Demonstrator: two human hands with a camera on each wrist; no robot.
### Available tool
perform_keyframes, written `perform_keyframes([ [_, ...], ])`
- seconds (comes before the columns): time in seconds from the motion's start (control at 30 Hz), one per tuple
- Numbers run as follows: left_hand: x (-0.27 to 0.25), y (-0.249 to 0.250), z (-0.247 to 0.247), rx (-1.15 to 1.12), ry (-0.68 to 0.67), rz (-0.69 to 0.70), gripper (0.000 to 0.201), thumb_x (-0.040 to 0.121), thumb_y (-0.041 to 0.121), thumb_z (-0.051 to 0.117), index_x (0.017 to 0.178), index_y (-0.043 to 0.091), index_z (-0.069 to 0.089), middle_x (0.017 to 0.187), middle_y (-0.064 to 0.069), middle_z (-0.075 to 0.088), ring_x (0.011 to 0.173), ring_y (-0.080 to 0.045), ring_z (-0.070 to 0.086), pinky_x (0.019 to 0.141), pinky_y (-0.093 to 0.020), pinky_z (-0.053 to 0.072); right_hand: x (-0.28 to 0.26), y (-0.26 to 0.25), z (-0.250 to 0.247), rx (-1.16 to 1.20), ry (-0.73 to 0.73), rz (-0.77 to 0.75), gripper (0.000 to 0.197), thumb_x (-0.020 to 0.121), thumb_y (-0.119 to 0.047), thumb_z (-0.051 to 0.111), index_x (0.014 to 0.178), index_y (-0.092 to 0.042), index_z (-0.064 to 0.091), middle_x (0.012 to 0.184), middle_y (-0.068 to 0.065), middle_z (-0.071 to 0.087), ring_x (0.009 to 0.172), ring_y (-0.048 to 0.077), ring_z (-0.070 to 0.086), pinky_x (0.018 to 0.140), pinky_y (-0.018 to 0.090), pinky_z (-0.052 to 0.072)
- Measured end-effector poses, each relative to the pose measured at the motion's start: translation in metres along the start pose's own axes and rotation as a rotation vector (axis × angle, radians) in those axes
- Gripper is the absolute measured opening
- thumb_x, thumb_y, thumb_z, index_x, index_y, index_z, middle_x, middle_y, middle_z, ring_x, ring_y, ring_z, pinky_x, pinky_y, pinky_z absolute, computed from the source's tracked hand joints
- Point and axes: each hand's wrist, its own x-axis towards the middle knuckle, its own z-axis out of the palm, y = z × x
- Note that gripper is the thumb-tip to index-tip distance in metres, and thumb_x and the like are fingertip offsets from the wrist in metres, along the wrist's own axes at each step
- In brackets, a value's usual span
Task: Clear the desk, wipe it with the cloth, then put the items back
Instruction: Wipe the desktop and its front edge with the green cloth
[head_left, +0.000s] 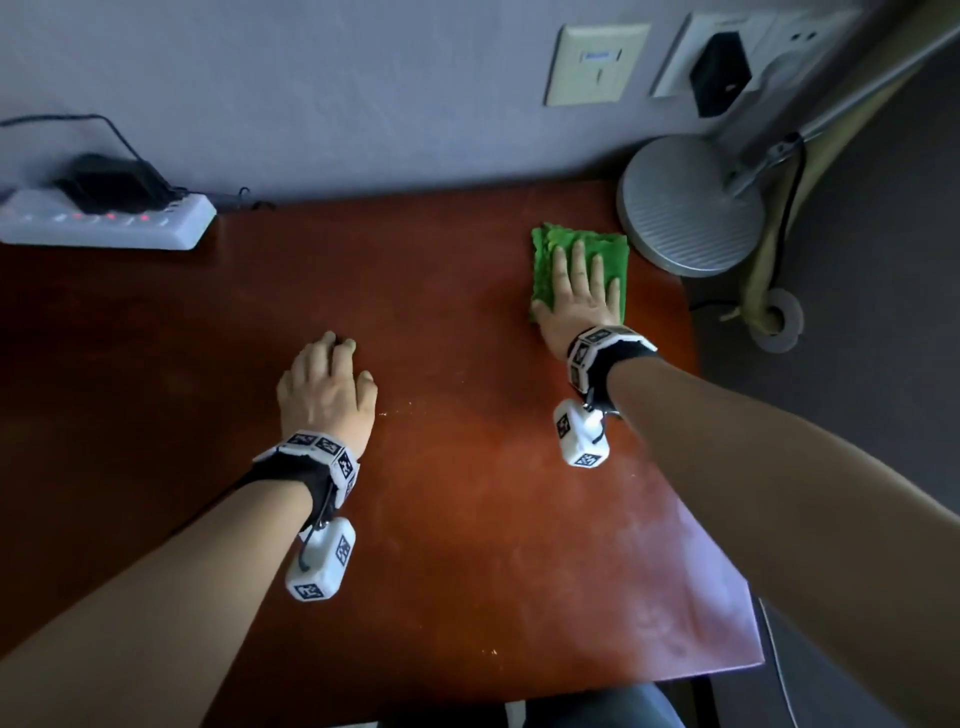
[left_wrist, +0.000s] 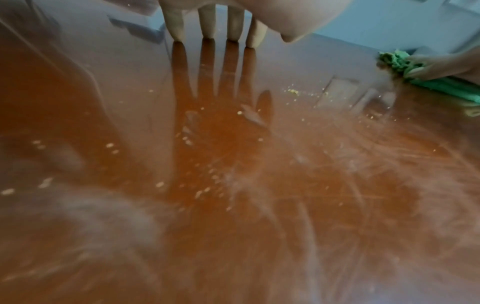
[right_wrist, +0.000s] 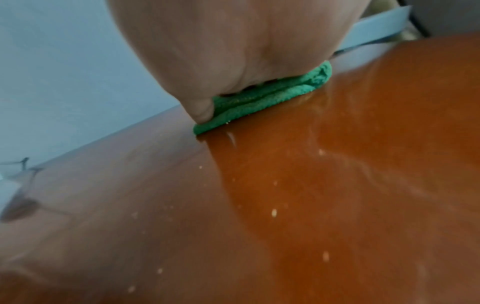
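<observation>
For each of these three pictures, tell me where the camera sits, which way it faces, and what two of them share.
Head: looks forward and down at the desk; both forearms, left hand, right hand flat on the green cloth.
Left wrist: low, looks along the left hand's straight fingers touching the crumb-strewn desk.
Right wrist: low, behind the right palm pressing the cloth, facing the wall.
Shared: all three show the cloth and desk.

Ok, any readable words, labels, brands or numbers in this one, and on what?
None can be read.
Wall plate: a small blue label, too blurred.
Wrist bands: black-and-white square marker patterns only, no letters.
Power strip: red lights, no legible print.
</observation>
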Motion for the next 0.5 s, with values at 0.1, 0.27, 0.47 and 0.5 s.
perform_keyframes([
  [0.1, 0.011, 0.023, -0.003, 0.012, -0.009, 0.096, 0.050, 0.098, 0.034, 0.040, 0.146, 0.020, 0.037, 0.161, -0.004, 0.020, 0.150, -0.024, 0.010, 0.120, -0.052, 0.010, 0.000, -0.017, -0.002, -0.002, -0.029, -0.083, 0.078, 0.098, -0.046, 0.039, 0.157, -0.020, -0.006, 0.163, 0.003, -0.016, 0.150, 0.027, -0.012, 0.120, 0.049, -0.005],
  [0.27, 0.035, 0.107, -0.005, 0.010, -0.030, 0.393, 0.059, 0.099, 0.035, 0.035, 0.153, 0.015, 0.024, 0.165, -0.002, 0.001, 0.151, -0.019, -0.001, 0.122, -0.046, 0.006, -0.006, -0.015, -0.015, 0.249, -0.027, -0.388, 0.076, 0.095, -0.023, 0.050, 0.157, -0.014, 0.008, 0.165, 0.005, -0.004, 0.151, 0.026, -0.003, 0.123, 0.037, 0.001],
  [0.47, 0.079, 0.206, 0.030, 0.143, -0.150, 0.455, 0.070, 0.101, 0.044, 0.028, 0.156, 0.012, 0.000, 0.164, -0.004, -0.011, 0.151, -0.020, -0.006, 0.122, -0.045, 0.001, -0.001, 0.075, -0.013, 0.057, 0.072, -0.175, 0.071, 0.100, -0.027, 0.040, 0.156, -0.007, 0.002, 0.164, 0.010, -0.007, 0.151, 0.023, -0.004, 0.123, 0.034, 0.002],
  [0.5, 0.087, 0.214, 0.035, 0.164, -0.134, 0.450, 0.070, 0.101, 0.045, 0.027, 0.156, 0.013, -0.003, 0.164, -0.003, -0.012, 0.151, -0.019, -0.007, 0.122, -0.045, 0.000, -0.001, 0.083, -0.008, -0.006, 0.051, -0.207, 0.071, 0.101, -0.030, 0.036, 0.156, -0.008, -0.003, 0.163, 0.008, -0.012, 0.151, 0.021, -0.007, 0.123, 0.034, 0.000],
])
